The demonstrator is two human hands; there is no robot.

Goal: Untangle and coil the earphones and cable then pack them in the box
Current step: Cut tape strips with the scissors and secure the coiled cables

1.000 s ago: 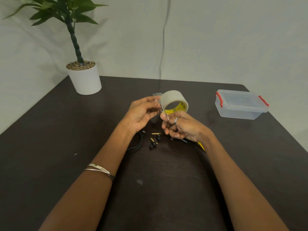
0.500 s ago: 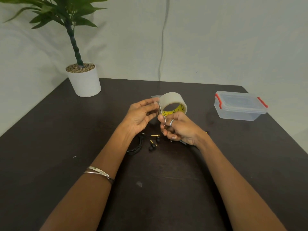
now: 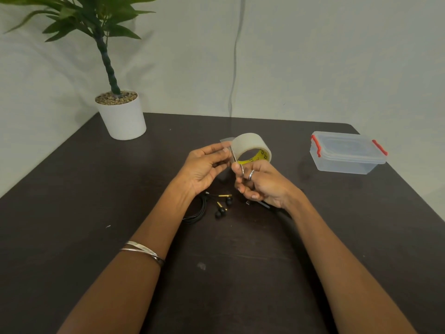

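Note:
Black earphones [image 3: 222, 209] with gold stems lie on the dark table [image 3: 72, 213], their black cable [image 3: 199, 212] bunched under my left wrist. Another dark cable end [image 3: 263, 204] shows beneath my right hand. Above them, my left hand [image 3: 204, 169] pinches the free end of a clear strip pulled from a tape roll [image 3: 251, 144]. My right hand [image 3: 263, 186] grips small silver scissors [image 3: 241, 168], whose blades point up at the strip beside the roll. The clear box [image 3: 346, 154] with red clips stands shut at the right.
A white pot [image 3: 121, 118] with a green plant stands at the table's back left corner. A thin cord [image 3: 234, 68] hangs down the wall behind the table. The table's back edge meets the wall.
Both hands stay at the tape roll with almost no movement. My right hand has drifted slightly left, and the scissors remain at the strip.

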